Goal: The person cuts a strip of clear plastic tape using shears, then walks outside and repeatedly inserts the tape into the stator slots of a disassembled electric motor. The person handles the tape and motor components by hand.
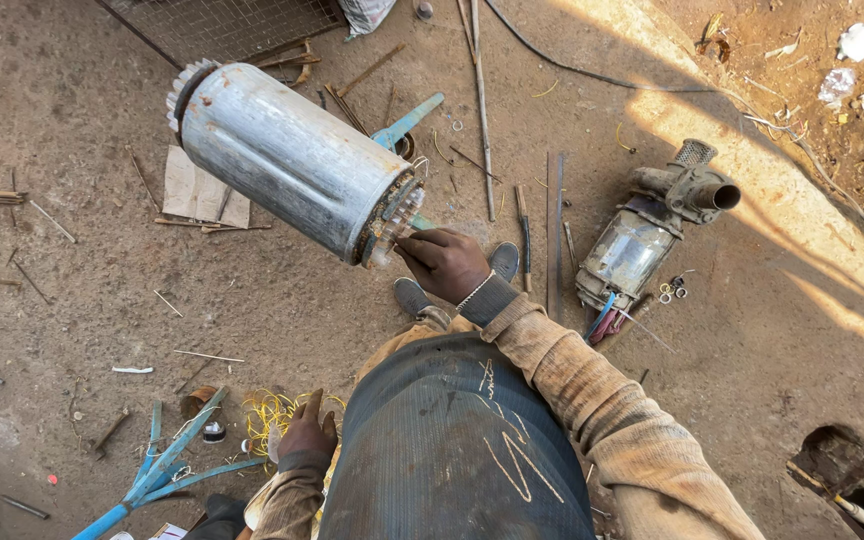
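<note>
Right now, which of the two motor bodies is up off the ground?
The big grey cylinder at upper left, held tilted in the air by the right hand at its open end. The smaller pump motor lies on the dirt floor to the right, untouched.

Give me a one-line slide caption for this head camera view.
Right hand gripping a grey motor stator housing above a dirt floor, left hand near yellow wire.

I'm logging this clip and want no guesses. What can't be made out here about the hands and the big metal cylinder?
- Right hand, head view: its fingertips are hidden at the open end of the grey metal cylinder; the grip cannot be told.
- Left hand: its palm faces away, the person's dark-clad body covers its surroundings.
- Cylinder's inside: too small and blurred.
- Blue metal stand: cut off by the bottom edge.
</note>
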